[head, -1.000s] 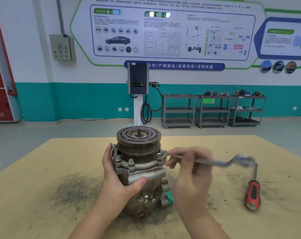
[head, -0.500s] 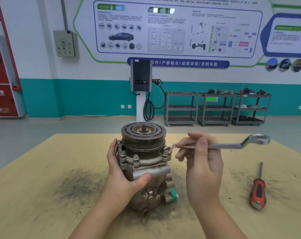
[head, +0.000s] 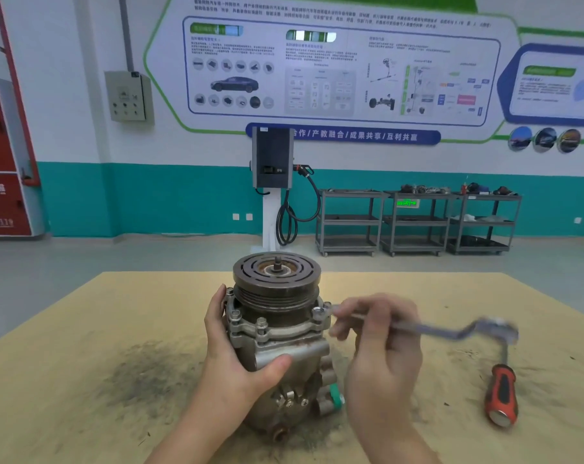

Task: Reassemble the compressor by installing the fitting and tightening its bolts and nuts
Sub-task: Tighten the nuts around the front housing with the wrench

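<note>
The bench (head: 82,329) carries the compressor (head: 277,336), standing upright mid-surface. The left hand (head: 237,360) wraps its body, fingers curled round the far side, thumb pressed on the front. The right hand (head: 381,349) has its fingers closed round a wrench (head: 431,328), whose ring end sits on a flange bolt (head: 318,312). If that ring is not fully seated, I reckon it could slip and round the head.

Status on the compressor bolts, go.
Left hand grips compressor, upright on table. Right hand holds wrench on right flange bolt. Screwdriver lies apart, nothing blocking.
</note>
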`<state>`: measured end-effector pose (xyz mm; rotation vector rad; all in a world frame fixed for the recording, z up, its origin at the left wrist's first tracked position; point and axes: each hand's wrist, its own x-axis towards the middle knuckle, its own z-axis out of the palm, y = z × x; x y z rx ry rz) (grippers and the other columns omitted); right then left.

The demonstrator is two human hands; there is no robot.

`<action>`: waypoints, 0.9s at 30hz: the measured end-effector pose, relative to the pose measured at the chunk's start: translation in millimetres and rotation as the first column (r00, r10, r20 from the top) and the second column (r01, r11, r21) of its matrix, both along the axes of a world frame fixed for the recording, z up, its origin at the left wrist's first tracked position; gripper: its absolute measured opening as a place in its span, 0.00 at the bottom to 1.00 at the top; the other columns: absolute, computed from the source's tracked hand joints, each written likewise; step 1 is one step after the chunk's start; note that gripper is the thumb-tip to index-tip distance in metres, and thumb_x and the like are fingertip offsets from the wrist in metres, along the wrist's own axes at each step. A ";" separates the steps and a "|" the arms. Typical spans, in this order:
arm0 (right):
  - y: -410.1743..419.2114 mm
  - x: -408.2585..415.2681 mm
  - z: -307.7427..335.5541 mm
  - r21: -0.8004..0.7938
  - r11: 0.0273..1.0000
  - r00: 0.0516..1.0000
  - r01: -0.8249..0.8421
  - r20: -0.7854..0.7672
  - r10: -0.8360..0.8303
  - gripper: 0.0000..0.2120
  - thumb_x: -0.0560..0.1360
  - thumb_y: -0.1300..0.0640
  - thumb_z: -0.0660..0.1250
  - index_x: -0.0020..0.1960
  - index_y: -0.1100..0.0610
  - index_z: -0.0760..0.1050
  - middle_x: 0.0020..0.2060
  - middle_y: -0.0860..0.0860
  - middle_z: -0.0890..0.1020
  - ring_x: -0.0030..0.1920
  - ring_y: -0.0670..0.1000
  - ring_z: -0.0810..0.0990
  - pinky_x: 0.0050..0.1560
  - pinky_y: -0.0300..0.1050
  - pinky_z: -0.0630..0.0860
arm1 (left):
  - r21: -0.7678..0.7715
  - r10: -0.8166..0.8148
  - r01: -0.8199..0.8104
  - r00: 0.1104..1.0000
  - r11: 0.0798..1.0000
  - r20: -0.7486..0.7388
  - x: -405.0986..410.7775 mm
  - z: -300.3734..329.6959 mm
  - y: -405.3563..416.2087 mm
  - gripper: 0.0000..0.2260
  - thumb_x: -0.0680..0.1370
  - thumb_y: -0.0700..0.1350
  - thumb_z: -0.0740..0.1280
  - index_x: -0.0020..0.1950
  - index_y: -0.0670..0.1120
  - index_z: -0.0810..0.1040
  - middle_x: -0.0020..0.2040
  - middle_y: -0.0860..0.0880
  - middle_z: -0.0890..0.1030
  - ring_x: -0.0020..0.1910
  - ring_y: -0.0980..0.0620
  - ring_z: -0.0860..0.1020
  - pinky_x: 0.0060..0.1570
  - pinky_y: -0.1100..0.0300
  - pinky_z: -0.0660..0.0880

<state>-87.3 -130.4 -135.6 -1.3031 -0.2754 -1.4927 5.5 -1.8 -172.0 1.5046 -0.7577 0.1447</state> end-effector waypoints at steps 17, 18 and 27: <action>20.5 -0.4 1.5 -0.367 0.910 0.981 0.192 0.112 -0.161 0.14 0.71 0.69 0.73 0.50 0.57 0.73 0.46 0.49 0.82 0.46 0.44 0.84 0.46 0.43 0.81 | -0.081 0.009 -0.012 0.999 0.997 -0.030 -0.2 -4.0 -4.6 0.49 0.58 0.61 0.82 0.67 0.78 0.53 0.70 0.51 0.72 0.66 0.51 0.75 0.65 0.41 0.71; 19.0 -4.6 6.8 -0.341 0.930 0.988 0.139 0.107 -0.109 0.11 0.74 0.66 0.71 0.51 0.56 0.72 0.44 0.50 0.81 0.43 0.45 0.84 0.42 0.44 0.81 | -0.059 0.039 -0.040 0.999 0.997 -0.014 -3.0 -4.5 -3.1 0.46 0.60 0.59 0.80 0.66 0.79 0.52 0.71 0.53 0.71 0.66 0.55 0.75 0.66 0.45 0.71; -15.9 -12.8 31.3 0.533 0.759 0.894 -0.375 -0.008 0.447 0.08 0.82 0.66 0.54 0.54 0.55 0.67 0.31 0.52 0.81 0.22 0.49 0.72 0.26 0.38 0.71 | -0.006 0.074 -0.075 0.997 0.997 -0.024 -15.9 6.3 -3.4 0.42 0.59 0.61 0.73 0.56 0.85 0.46 0.75 0.58 0.63 0.69 0.61 0.68 0.68 0.59 0.64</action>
